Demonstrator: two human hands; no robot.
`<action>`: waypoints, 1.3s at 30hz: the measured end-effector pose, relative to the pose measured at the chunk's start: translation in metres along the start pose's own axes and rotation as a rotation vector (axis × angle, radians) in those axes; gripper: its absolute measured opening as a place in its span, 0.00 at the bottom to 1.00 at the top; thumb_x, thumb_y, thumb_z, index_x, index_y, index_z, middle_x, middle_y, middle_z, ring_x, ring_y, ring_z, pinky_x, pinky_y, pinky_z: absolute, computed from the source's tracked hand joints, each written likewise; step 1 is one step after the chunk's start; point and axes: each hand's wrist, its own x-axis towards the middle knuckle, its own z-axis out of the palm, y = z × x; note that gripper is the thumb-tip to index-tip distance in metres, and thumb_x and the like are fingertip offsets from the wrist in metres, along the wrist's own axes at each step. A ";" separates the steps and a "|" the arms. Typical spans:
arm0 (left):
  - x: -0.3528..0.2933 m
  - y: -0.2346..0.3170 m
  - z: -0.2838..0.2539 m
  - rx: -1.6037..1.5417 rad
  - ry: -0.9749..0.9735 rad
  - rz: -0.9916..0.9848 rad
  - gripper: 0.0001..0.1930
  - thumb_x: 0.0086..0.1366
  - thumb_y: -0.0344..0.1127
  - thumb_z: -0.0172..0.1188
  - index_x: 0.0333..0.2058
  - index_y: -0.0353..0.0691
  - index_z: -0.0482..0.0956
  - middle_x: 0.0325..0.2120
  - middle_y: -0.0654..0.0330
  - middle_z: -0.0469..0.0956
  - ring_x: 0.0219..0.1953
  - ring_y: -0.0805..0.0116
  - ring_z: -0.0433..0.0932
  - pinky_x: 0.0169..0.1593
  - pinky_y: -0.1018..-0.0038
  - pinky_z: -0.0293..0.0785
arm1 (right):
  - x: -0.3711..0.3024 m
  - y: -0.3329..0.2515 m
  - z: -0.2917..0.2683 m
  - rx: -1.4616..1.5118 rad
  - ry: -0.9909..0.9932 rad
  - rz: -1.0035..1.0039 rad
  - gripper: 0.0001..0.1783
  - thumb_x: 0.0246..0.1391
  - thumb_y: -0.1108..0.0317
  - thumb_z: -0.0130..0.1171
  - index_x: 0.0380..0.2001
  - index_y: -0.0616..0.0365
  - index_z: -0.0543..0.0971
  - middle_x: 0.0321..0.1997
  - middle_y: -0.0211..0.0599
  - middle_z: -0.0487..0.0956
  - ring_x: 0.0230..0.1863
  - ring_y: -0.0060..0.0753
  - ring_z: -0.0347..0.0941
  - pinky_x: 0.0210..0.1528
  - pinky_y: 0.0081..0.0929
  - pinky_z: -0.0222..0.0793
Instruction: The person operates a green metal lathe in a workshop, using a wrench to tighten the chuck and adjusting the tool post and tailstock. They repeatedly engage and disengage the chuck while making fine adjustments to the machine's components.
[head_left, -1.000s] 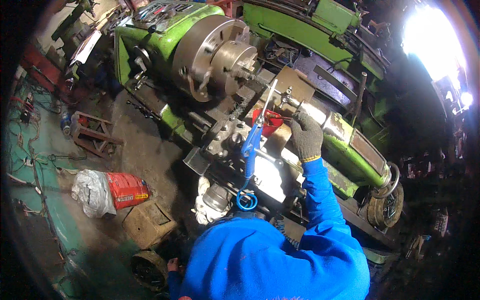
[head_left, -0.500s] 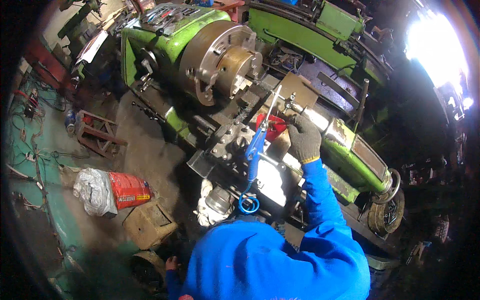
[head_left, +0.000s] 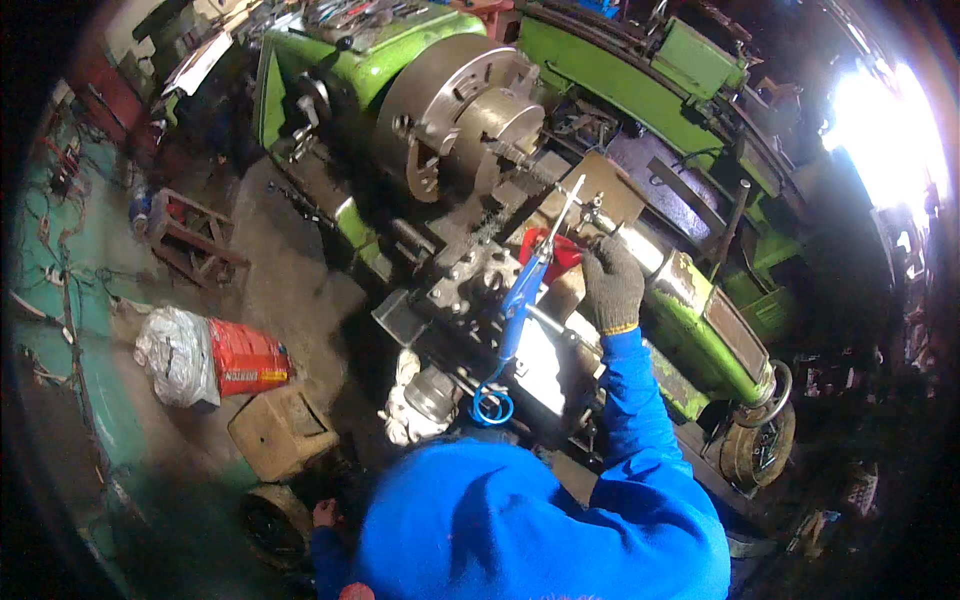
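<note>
- Head view, right arm: the right hand [head_left: 614,287], in a grey knit glove with a yellow hem, reaches out from the near side, its blue sleeve [head_left: 640,410] running almost straight away to the far side, with the elbow bent.
- The back of the glove faces up; the fingers curl in together and point far and slightly left, at the right edge of a red container [head_left: 566,255].
- Head view, left arm: the left hand [head_left: 325,513] is bare and low at the near left, just right of a round tub [head_left: 275,520], well apart from the right hand.
- At this small size and in this shadow, I cannot tell whether the fingers of either hand are clamped on anything.
- The red container sits between the gloved hand and the tool post [head_left: 472,280], with the metal nozzle of a blue air gun [head_left: 522,300] passing by its left side; the gun's handle points near, above a coiled blue hose [head_left: 492,405].
- Farther left stands the big round chuck [head_left: 440,95] of a green lathe; the green tailstock [head_left: 690,285] lies right of the glove, with a handwheel [head_left: 786,385] at its near right end.
- On the floor at left lie a red sack [head_left: 245,357] and a whitish plastic bag [head_left: 180,355], touching, with a brown box [head_left: 270,438] nearer.
</note>
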 end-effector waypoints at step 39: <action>-0.029 -0.021 0.010 -0.050 0.051 -0.146 0.17 0.71 0.49 0.67 0.51 0.50 0.80 0.34 0.60 0.80 0.26 0.62 0.79 0.27 0.59 0.77 | 0.116 0.002 0.024 -0.145 0.102 -0.063 0.17 0.60 0.58 0.64 0.47 0.55 0.86 0.42 0.48 0.87 0.45 0.53 0.86 0.48 0.44 0.80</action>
